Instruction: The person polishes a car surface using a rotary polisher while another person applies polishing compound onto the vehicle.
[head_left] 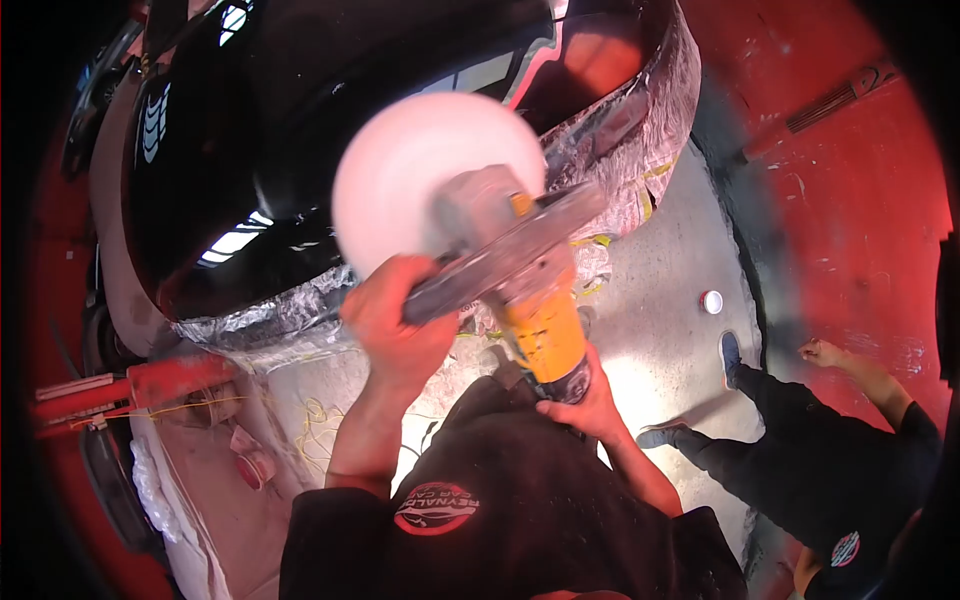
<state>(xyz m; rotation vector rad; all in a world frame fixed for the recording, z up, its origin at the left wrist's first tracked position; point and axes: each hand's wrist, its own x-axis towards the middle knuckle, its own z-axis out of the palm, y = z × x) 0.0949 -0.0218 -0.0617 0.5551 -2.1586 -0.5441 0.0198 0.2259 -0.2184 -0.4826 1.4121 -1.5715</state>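
Observation:
A yellow and grey power polisher with a large white round pad is held up in front of my torso. My left hand is closed around the left end of its dark side handle. Lower down, my right hand wraps around the rear of the yellow body. The pad looks smooth and smeared, and overlaps the glossy black car panel in view; whether they touch I cannot tell. Silvery masking film with bits of yellow-green tape borders the panel.
To the right a person in dark clothes stands near a red wall. A small white round container is on the concrete floor. A yellow cord lies at the lower left, near a red beam.

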